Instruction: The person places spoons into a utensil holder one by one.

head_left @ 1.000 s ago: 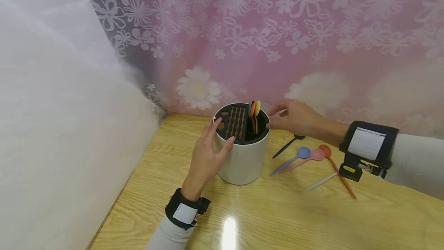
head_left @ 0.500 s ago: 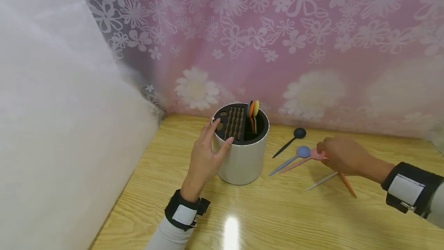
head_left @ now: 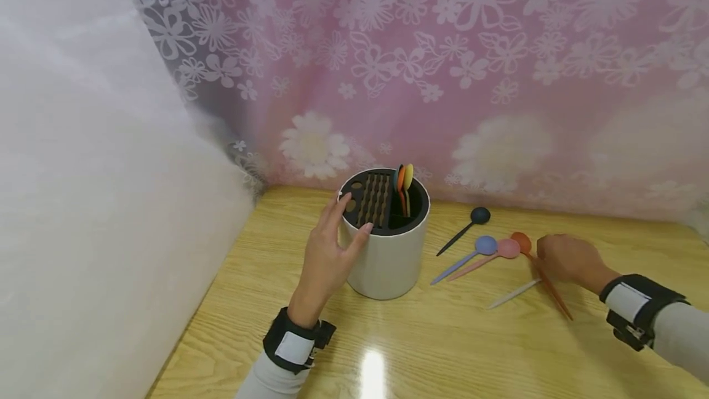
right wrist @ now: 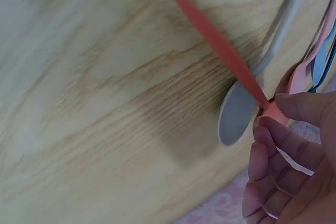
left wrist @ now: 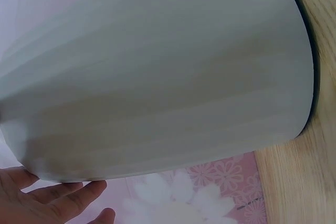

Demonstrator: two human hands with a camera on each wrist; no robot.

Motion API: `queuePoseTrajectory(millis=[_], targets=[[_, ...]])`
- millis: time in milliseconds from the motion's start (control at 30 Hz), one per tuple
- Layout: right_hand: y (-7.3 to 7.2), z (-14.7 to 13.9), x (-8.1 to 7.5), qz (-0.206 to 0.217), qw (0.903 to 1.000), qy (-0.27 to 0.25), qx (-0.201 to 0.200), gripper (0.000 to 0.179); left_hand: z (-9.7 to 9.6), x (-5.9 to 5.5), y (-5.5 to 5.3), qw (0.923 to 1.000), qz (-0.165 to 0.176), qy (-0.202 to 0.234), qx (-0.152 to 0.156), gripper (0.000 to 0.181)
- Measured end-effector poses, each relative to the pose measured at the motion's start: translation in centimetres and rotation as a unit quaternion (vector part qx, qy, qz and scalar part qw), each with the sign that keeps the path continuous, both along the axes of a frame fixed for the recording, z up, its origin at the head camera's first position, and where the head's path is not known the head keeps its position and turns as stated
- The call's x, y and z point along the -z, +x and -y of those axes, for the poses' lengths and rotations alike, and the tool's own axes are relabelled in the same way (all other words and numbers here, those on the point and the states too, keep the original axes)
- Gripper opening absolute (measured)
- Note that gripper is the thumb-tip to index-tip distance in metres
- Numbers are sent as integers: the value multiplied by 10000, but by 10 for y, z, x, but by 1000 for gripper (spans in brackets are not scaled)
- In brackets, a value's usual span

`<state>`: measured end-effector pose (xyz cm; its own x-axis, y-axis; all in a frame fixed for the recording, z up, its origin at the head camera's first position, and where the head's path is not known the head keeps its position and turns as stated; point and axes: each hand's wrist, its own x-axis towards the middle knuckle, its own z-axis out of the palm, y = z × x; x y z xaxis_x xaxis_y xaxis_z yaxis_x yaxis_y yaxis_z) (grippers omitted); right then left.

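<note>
In the head view, a white utensil holder with a black slotted top stands on the table. My left hand rests against its left side, fingers spread and fingertips at the rim. The left wrist view shows the holder's smooth wall beside the relaxed fingers. Several colourful spoons stand in the holder's right compartment. My right hand pinches an orange-red spoon near its neck between thumb and index finger. In the right wrist view, its red handle crosses over a whitish spoon.
Left of the right hand lie a pink spoon, a blue spoon and a black spoon, all on the wooden table. A pink floral curtain hangs behind. A white sheet borders the left side.
My right hand has moved from the holder's rim rightward and down to the spoons on the table, and now pinches the orange-red one. The left hand stays at the holder.
</note>
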<state>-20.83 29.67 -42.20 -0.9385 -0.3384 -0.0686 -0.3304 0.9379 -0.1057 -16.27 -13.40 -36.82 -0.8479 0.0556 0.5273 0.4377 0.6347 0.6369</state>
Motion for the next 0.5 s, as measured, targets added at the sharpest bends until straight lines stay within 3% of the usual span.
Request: queuePoseTrajectory(millis=[133, 300, 500], targets=[[-8, -1, 7, 548, 9974, -252, 385, 20, -1, 2, 0, 10000, 91, -35, 6, 64], [-14, 0, 10, 921, 9927, -255, 734, 25, -1, 2, 0, 9999, 114, -41, -31, 64], [-17, 2, -4, 1086, 9912, -444, 613, 30, 1, -1, 1, 9999, 62, -27, -89, 64]])
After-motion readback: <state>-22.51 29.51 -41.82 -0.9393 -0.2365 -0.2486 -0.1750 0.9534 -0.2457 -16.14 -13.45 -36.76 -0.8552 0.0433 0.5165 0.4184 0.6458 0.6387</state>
